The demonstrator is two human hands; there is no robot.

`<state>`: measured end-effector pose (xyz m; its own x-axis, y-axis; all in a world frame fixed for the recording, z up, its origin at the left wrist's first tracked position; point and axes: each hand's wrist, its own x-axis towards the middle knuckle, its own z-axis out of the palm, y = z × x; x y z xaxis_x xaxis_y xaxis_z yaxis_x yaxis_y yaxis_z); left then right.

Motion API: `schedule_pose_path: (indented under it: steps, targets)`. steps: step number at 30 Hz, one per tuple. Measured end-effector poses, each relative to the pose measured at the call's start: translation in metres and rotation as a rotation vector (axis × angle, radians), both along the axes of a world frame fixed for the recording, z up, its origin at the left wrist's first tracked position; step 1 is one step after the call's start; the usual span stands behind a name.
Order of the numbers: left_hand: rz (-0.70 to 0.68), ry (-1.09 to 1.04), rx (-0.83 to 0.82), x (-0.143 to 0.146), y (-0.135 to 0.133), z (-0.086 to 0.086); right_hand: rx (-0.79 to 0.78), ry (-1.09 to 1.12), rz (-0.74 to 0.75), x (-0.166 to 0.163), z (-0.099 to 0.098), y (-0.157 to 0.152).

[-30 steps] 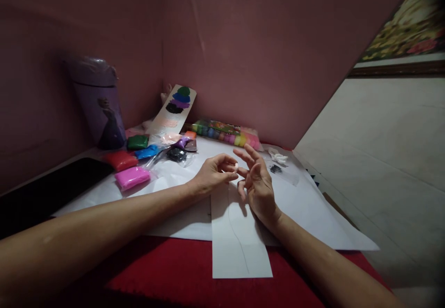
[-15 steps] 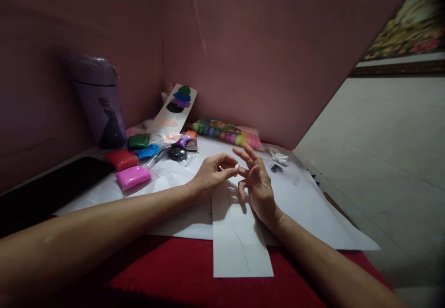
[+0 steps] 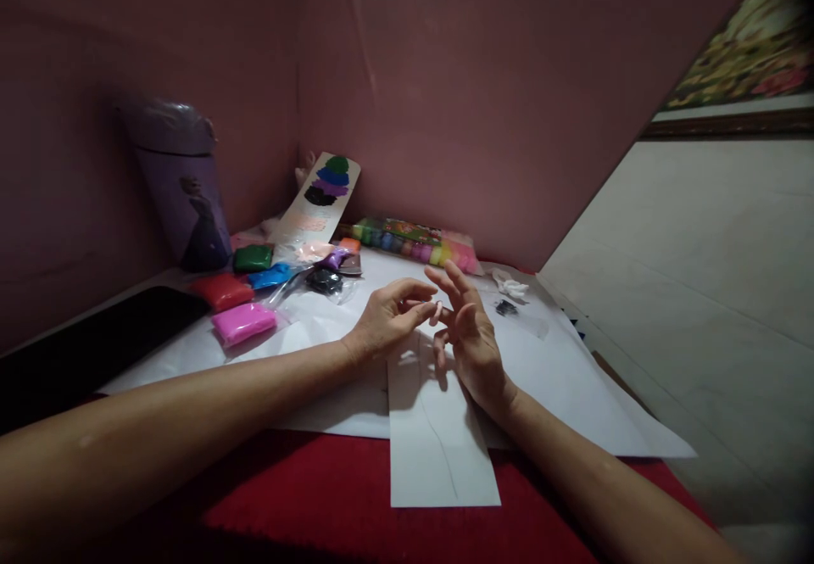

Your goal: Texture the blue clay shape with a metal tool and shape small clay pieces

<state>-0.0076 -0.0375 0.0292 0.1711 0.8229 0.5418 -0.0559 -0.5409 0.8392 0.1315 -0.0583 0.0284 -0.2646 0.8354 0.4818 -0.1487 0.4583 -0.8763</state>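
Observation:
My left hand [image 3: 389, 320] is held above the white card, thumb and forefinger pinched together. At their tips is a small pale piece [image 3: 437, 313], which looks like modelling clay; the fingers partly hide it. My right hand [image 3: 474, 345] faces it with the fingers spread apart, one fingertip reaching to the pale piece. Whether that finger also bears its weight I cannot tell. Below both hands lies the narrow white card [image 3: 432, 454], with a thin curved pencil line running down it.
Packets of coloured clay, among them a pink one [image 3: 245, 325] and a red one [image 3: 222, 291], lie left on white paper [image 3: 572, 394]. Behind stand a painted card [image 3: 327, 195], a purple cup [image 3: 181, 199] and a bag of coloured clay [image 3: 413, 243]. A black object [image 3: 127, 335] is at left.
The pale piece has shifted slightly down and right at my left fingertips and looks turned. Both arms and the card have stayed nearly in place.

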Motion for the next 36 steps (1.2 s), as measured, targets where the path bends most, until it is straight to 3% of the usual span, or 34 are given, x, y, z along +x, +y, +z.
schedule_pose_path:
  steps: [11, 16, 23, 36]
  targets:
    - [0.003, 0.106, 0.156, 0.001, 0.001, -0.007, -0.017, -0.002, 0.043, -0.005, 0.001, -0.005]
    - [0.071, 0.119, 0.095, -0.003, -0.004, 0.001, -0.071, 0.114, 0.055, 0.0, 0.007, 0.005]
    - [-0.005, 0.211, 0.075, -0.004, 0.002, -0.002, -0.277, 0.241, 0.148, 0.007, 0.016, 0.014]
    - [-0.066, 0.136, 0.055, 0.003, -0.001, -0.006, -0.377, 0.222, 0.283, 0.006, 0.016, 0.013]
